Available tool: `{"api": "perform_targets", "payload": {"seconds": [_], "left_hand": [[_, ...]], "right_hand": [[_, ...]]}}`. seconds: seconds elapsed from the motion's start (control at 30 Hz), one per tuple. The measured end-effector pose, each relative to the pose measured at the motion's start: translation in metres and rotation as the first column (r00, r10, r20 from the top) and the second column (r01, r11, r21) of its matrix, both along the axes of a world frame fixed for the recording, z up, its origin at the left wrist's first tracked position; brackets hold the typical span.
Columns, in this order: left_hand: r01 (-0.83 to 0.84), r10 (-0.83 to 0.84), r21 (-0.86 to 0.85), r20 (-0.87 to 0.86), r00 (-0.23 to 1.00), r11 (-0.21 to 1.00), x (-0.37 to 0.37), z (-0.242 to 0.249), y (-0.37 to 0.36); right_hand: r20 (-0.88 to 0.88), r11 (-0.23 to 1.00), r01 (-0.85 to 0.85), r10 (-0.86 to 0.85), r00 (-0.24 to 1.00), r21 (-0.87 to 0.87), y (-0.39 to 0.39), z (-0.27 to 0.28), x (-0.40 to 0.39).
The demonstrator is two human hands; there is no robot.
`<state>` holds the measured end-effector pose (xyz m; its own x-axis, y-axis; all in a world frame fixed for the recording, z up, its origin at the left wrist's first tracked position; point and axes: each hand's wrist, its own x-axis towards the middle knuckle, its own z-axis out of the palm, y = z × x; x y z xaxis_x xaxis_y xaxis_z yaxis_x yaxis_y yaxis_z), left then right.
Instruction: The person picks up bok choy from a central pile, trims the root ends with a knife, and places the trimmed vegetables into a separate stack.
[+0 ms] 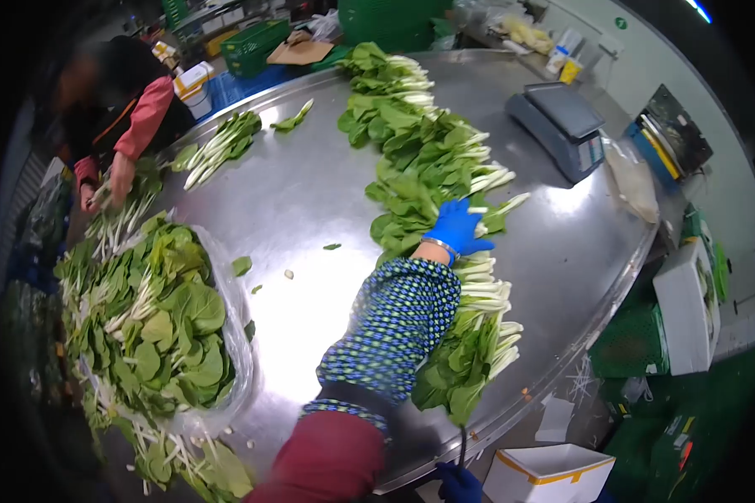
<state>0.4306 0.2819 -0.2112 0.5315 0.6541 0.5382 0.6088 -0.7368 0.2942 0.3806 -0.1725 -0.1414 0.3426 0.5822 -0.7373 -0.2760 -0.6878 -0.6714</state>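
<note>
My left hand [455, 229], in a blue glove, lies over the long row of leafy greens [407, 197] on the metal table [310, 201]. Its fingers are spread and touch leaves and white stems. My right hand [460, 484], in a darker-looking blue glove, is low at the bottom edge, closed around a thin dark tool [463, 447] that points up beside the row's near end. The tool's exact kind cannot be made out. The stems in the row point right and the leaves left.
At left, greens [176, 327] fill a plastic-lined container. A co-worker's hands [119, 180] handle greens at the upper left. A small bunch [224, 147] lies nearby. A scale [558, 126] stands at the upper right. White foam boxes [545, 476] sit beyond the table's edge.
</note>
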Motion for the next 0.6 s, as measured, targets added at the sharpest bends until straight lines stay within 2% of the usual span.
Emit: {"api": "perform_targets", "payload": {"seconds": [0.07,0.13,0.2,0.23,0.27,0.3,0.33,0.37,0.4,0.43,0.47,0.5,0.57,0.6], "left_hand": [[0.154,-0.158,0.039,0.184,0.970,0.987,-0.016,0.037,-0.013],[0.394,-0.317,-0.085,0.451,0.834,0.915,-0.064,0.077,-0.057],[0.343,-0.195,-0.299,0.428,0.882,0.890,-0.125,0.098,-0.129],[0.303,-0.149,-0.438,0.352,0.924,0.847,-0.156,0.090,-0.166],[0.184,-0.084,-0.354,0.279,0.956,0.917,-0.187,0.059,-0.211],[-0.037,0.046,-0.242,0.030,0.999,0.969,-0.219,0.047,-0.261],[-0.140,0.046,-0.413,-0.228,0.972,0.900,-0.254,0.047,-0.304],[-0.238,0.062,-0.456,-0.367,0.928,0.858,-0.289,0.032,-0.343],[-0.388,0.133,-0.428,-0.514,0.847,0.816,-0.332,0.025,-0.381],[-0.560,0.380,-0.415,-0.441,0.813,0.717,-0.372,0.018,-0.408],[-0.702,0.448,-0.323,-0.586,0.675,0.635,-0.420,0.015,-0.432],[-0.807,0.497,-0.260,-0.676,0.544,0.530,-0.463,0.028,-0.447],[-0.840,0.506,-0.242,-0.706,0.496,0.485,-0.551,0.037,-0.480],[-0.869,0.483,-0.212,-0.761,0.433,0.447,-0.598,0.034,-0.491]], "right_hand": [[0.030,0.999,0.014,-0.012,0.999,-0.046,0.018,0.020,0.014],[0.067,0.998,0.057,-0.059,0.996,0.027,0.027,0.002,0.026],[0.109,0.985,-0.055,0.037,0.993,0.166,0.050,-0.003,0.041],[0.171,0.980,-0.102,0.072,0.983,0.173,0.070,0.009,0.041],[0.228,0.969,-0.168,0.124,0.966,0.182,0.091,0.023,0.036],[0.259,0.955,-0.220,0.164,0.952,0.202,0.109,0.036,0.030],[0.284,0.938,-0.276,0.212,0.935,0.211,0.119,0.044,0.020],[0.252,0.915,-0.348,0.293,0.922,0.207,0.123,0.044,0.009],[0.237,0.900,-0.360,0.305,0.923,0.245,0.123,0.042,-0.006],[0.241,0.887,-0.361,0.298,0.924,0.288,0.123,0.043,-0.020],[0.235,0.875,-0.389,0.330,0.914,0.287,0.121,0.041,-0.038],[0.190,0.871,-0.423,0.384,0.903,0.251,0.119,0.039,-0.056],[0.133,0.837,-0.519,0.502,0.855,0.172,0.111,0.032,-0.090],[0.133,0.840,-0.515,0.498,0.857,0.171,0.106,0.030,-0.110]]}}
